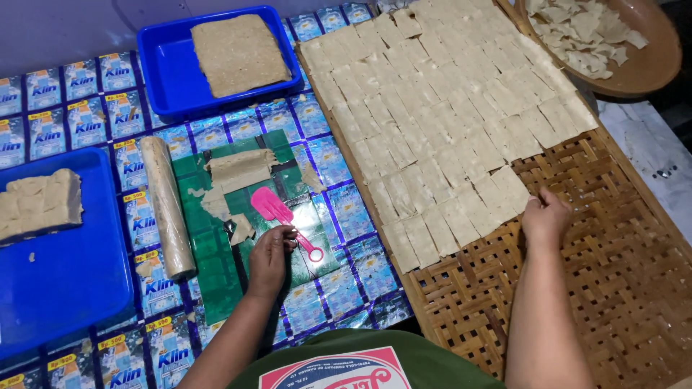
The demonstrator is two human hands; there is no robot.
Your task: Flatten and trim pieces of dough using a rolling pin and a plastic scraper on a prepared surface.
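Pink plastic scraper [277, 212]: one, lying on the green mat [216, 266] just far of the left hand [270, 259], whose loosely curled fingers touch its handle end. Right hand [546, 216] rests fingers-down, pressing the nearest dough square [510, 189] on the woven bamboo tray [620, 274]. Two blue trays [169, 72] hold dough slabs. One rolling pin [167, 207] lies left of the mat.

A pink plastic scraper [277, 210] lies flat on the green mat, handle toward the person; pale dough squares [440, 122] tile the woven tray.
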